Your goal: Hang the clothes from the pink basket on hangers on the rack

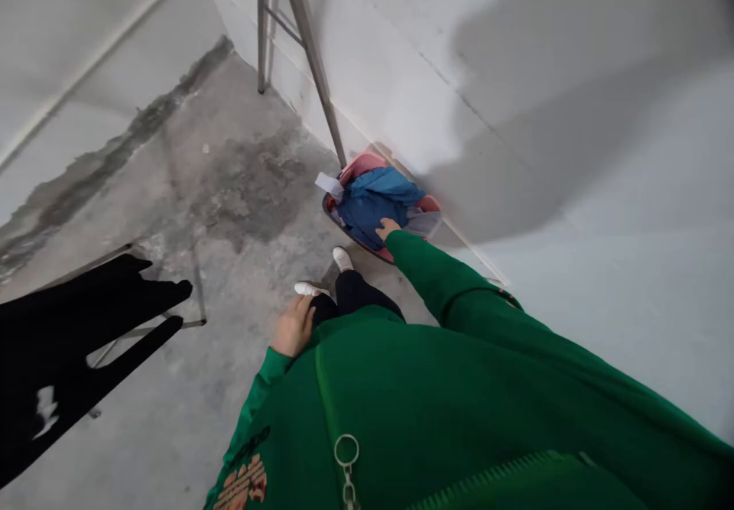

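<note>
My right hand reaches down to a blue garment heaped in a pink basket on the floor. Its fingers are apart at the cloth's near edge; I see no cloth gripped between them. My left hand rests by my dark-trousered thigh with its fingers stretched out, holding nothing. A white item hangs over the basket's left rim. Pale, sheer-looking cloth lies at its right end.
A metal frame with long legs stands against the white wall behind the basket. To my left, a black garment is spread on a rack with thin metal legs. The concrete floor has damp dark patches.
</note>
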A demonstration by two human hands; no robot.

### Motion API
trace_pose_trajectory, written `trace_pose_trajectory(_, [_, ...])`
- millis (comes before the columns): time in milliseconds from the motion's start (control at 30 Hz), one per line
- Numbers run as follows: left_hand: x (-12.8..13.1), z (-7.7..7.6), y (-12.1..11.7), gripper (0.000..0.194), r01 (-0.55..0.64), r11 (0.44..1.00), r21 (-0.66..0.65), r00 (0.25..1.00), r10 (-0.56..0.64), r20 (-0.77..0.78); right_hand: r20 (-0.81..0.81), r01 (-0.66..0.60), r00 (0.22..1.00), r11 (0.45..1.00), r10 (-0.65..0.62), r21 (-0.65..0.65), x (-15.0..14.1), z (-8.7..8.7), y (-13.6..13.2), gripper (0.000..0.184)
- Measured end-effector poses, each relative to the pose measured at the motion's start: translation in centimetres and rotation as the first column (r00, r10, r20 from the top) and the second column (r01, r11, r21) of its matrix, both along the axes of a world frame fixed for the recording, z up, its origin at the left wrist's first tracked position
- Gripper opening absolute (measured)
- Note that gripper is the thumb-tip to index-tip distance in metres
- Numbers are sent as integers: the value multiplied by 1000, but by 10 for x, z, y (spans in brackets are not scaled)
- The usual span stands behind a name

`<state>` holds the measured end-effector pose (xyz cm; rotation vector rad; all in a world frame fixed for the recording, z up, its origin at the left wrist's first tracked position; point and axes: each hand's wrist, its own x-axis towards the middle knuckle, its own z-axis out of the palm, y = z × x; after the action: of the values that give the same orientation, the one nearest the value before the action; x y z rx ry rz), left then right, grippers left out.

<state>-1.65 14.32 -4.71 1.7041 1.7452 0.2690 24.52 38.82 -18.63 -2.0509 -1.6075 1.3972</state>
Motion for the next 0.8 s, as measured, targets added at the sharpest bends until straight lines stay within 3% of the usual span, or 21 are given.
trace_pose_trajectory(100, [21,-23,2,33,37,998,-58,999,-37,-1,47,-126,991,992,126,3,-4,-52,55,40])
trace_pose_trajectory(233, [27,-38,-13,32,-88,989,-117,989,73,-127,71,-229,971,973,229,0,-11,-100,124,58])
trace_pose_trajectory(333, [28,-41,-17,30,-150,979,-138,975,124,-185,137,-157,977,985,166,-74,-6,-119,149,45])
trace_pose_trajectory(433, [30,-41,-12,31,-137,977,-161,974,103,-203,142,-62,986,987,83,-150,7,-116,149,34])
trace_pose_trajectory(500, [30,-40,-4,32,-107,981,-163,978,75,-192,95,-11,995,983,29,-182,18,-99,141,30])
trace_pose_trajectory(600, [26,-38,15,32,-84,986,-143,990,66,-126,-49,70,996,983,-80,-171,33,-48,120,23])
trace_pose_trajectory(700, [22,-34,46,31,-111,981,-157,989,125,84,-270,157,945,980,-184,-119,39,26,84,30])
trace_pose_trajectory(800, [28,-27,83,37,-173,946,-273,889,269,370,-486,157,854,982,-187,-101,24,108,28,50])
